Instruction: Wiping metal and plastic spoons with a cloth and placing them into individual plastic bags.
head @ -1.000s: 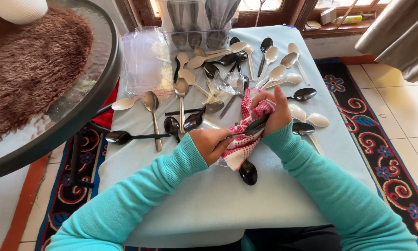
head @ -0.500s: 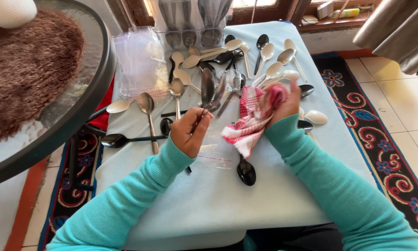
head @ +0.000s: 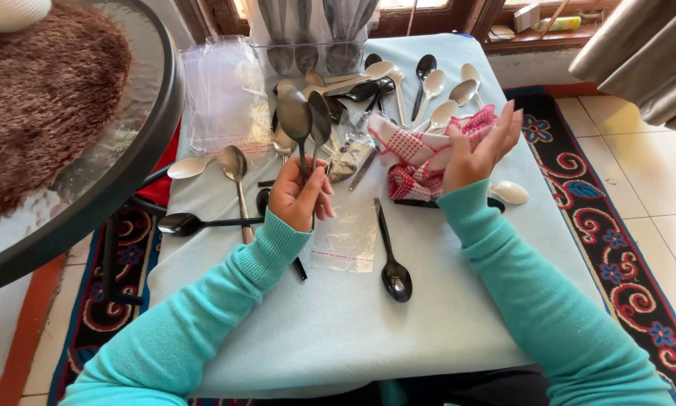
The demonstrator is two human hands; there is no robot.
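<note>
The left hand [head: 299, 197] is closed on the handles of two metal spoons [head: 305, 120], bowls up, above the middle of the table [head: 368, 331]. The right hand [head: 479, 150] grips a red-and-white checked cloth [head: 413, 159], fingers partly spread, near the table's right edge. Between the arms lie a clear plastic sleeve [head: 345, 237] and a glossy black spoon [head: 392, 256]. The near stretch of pale blue cover is bare. Far side: heaped spoons. A round glass tabletop [head: 138, 150] crowds the left.
</note>
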